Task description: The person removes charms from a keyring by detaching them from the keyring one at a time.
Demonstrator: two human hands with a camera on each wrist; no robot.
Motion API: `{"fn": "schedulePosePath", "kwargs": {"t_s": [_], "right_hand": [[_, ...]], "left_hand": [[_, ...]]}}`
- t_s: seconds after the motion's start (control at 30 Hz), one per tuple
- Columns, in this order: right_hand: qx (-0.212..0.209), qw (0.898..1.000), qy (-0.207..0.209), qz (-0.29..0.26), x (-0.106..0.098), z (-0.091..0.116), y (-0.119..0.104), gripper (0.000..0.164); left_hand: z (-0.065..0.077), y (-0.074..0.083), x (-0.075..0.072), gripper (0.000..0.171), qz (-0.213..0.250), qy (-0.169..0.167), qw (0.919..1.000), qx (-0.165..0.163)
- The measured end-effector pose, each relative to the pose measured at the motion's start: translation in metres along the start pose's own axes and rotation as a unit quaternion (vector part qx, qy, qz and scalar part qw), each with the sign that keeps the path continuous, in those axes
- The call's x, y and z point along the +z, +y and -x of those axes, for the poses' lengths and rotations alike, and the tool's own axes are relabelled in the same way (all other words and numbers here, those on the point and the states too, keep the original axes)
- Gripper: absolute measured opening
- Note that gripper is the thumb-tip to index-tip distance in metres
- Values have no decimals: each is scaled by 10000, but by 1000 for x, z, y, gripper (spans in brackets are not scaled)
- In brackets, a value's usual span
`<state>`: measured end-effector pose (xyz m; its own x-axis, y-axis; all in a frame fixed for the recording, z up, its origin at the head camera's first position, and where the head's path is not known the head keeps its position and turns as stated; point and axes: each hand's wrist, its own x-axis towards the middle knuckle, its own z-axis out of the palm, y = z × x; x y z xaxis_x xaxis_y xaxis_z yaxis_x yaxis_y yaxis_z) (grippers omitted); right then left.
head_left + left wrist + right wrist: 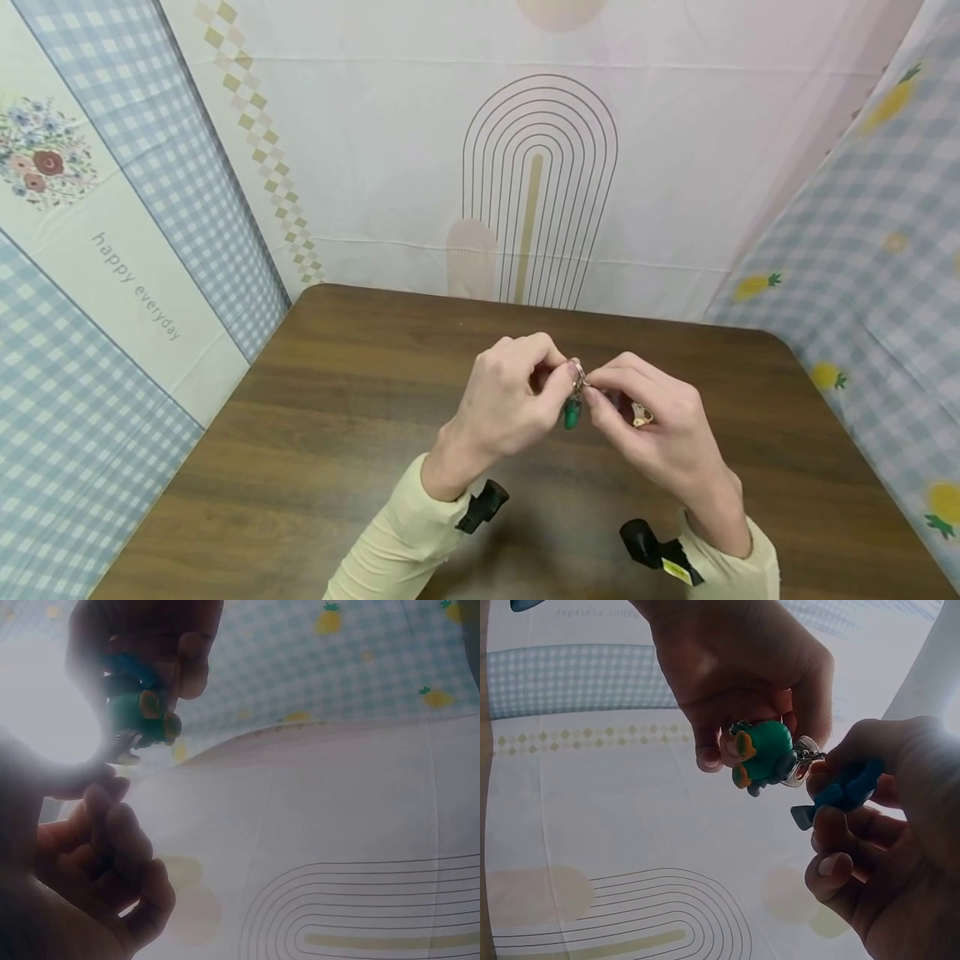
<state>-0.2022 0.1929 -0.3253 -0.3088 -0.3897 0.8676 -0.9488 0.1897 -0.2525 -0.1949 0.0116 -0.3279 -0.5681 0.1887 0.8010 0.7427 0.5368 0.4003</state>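
Both hands meet above the table, working on a keychain. My left hand pinches its metal ring between thumb and forefinger. A small green figure with orange feet hangs from it, seen in the right wrist view as a rounded green figure. My right hand pinches the short chain beside the ring with thumb and forefinger. A blue figure charm lies within its curled fingers. Something gold-coloured shows at the right palm in the head view.
A brown wooden table lies beneath the hands. Behind it hangs a white cloth with printed arches; blue checked cloths hang at the sides. Black wrist cameras sit on both cuffs.
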Motion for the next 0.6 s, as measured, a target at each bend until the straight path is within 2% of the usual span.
{"fn": "schedulePosePath", "kwargs": {"t_s": [0.2, 0.4, 0.6], "right_hand": [[-44, 9997, -221, 49, 1, 1, 0, 14], [40, 9997, -247, 19, 1, 1, 0, 10], [96, 9988, -479, -10, -1, 8, 7, 11]], "left_hand": [[-1, -1, -3, 18, 183, 93, 9997, -110], [-3, -4, -5, 16, 279, 106, 9995, 60], [-3, -4, -2, 17, 264, 43, 9996, 100]]}}
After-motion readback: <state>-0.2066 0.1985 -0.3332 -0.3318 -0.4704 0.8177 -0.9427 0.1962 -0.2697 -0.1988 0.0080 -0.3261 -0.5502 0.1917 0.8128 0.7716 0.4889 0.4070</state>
